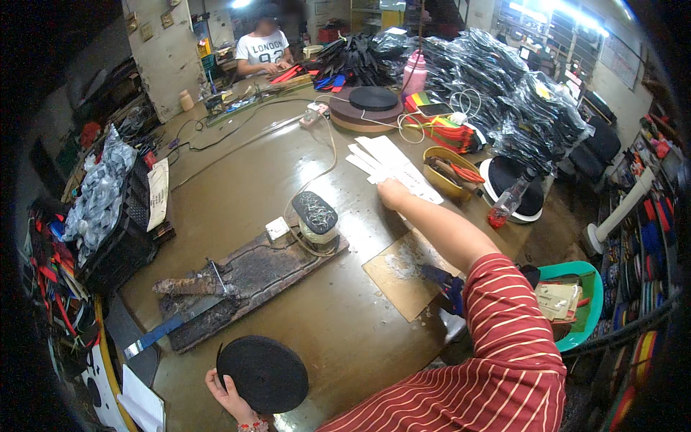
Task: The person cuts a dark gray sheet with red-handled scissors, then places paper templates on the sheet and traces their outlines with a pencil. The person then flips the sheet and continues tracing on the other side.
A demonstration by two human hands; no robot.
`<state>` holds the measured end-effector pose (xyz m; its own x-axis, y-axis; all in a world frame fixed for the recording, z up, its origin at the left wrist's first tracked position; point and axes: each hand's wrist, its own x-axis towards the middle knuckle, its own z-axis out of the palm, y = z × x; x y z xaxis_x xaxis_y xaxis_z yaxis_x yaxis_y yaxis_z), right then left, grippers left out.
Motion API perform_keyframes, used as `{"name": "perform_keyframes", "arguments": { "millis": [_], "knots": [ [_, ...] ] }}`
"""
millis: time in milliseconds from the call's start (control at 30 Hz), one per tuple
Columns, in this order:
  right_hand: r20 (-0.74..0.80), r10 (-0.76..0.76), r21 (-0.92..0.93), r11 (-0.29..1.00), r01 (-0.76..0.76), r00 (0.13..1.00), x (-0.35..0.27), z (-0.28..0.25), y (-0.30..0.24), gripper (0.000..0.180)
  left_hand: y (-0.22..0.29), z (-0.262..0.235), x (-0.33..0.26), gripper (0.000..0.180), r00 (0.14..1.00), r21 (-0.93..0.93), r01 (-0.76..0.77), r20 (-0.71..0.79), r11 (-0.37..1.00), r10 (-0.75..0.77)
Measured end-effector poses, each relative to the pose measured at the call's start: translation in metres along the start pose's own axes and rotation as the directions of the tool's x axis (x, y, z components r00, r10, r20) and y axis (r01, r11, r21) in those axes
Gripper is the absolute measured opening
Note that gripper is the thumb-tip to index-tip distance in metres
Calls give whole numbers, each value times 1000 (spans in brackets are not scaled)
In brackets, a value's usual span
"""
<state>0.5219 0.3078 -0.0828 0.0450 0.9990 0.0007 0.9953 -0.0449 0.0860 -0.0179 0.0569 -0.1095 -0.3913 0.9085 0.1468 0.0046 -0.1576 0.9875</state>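
At the lower left of the table, my left hand (232,396) is at the rim of a coiled roll of black strap (268,376), its fingers around the edge. The roll's loose end stands up along its left side. My right arm stretches far across the table. Its hand (392,193) is closed at the near end of some white paper sheets (403,167), which lie fanned out; the fingertips are partly hidden. Below that arm is a tan board (403,277) with whitish scraps on it. A dark blue tool (445,284) lies beside it, partly covered by my sleeve.
A scorched board (263,284) bears a long metal blade (173,327) and a corded device (315,219). Right of the papers stand a yellow basket (450,173) and a clear bottle (509,198). Plastic-wrapped bundles (475,68) fill the back right. A person (265,49) sits at the far end.
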Motion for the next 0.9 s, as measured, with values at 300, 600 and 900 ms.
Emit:
{"name": "perform_keyframes", "arguments": {
  "millis": [300, 600, 900],
  "knots": [
    [-216, -92, 263, 953, 149, 972, -92, -66, 9, 52, 20, -9, 16, 24, 916, 184, 125, 355, 975, -185],
    [-356, 558, 181, 828, -531, 749, -412, -156, 169, 47, 70, -65, 93, 33, 714, 653, -148, 590, 743, -376],
    [191, 945, -35, 277, -960, 265, -588, -15, 249, 28, 81, 21, 50, 43, 636, 598, -731, 772, 330, 11]
  ]
}}
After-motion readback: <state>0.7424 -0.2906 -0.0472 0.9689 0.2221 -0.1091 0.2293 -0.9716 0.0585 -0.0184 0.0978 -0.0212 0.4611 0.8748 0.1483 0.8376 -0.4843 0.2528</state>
